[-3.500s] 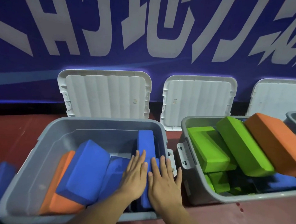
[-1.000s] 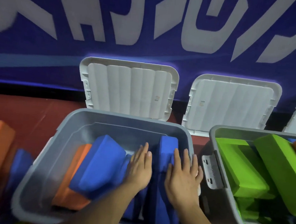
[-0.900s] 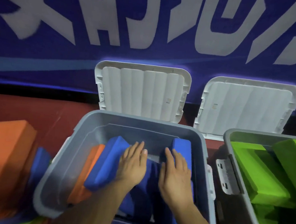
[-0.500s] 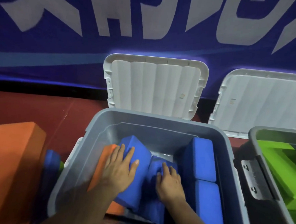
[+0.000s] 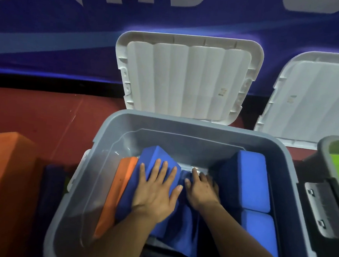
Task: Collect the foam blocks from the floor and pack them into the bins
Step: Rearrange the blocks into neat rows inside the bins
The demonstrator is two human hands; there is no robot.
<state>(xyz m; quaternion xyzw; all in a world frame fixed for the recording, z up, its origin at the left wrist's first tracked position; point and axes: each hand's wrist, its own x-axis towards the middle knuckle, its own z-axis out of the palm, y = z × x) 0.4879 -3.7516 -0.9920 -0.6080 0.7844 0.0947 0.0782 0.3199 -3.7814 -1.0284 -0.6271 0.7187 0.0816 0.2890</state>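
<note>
Probably a sports hall: red floor (image 5: 35, 115), lettered blue banner (image 5: 71, 31), storage bins (image 5: 185, 125).

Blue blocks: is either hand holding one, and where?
Left hand lies flat on the broad face of the tilted blue block, gripping nothing. Right hand reaches into the gap; grip unclear.

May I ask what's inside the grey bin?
The grey bin holds an orange block, a tilted blue block under the left hand, two blue blocks at right, another blue block beneath the right hand. Lower layers are hidden.
</note>
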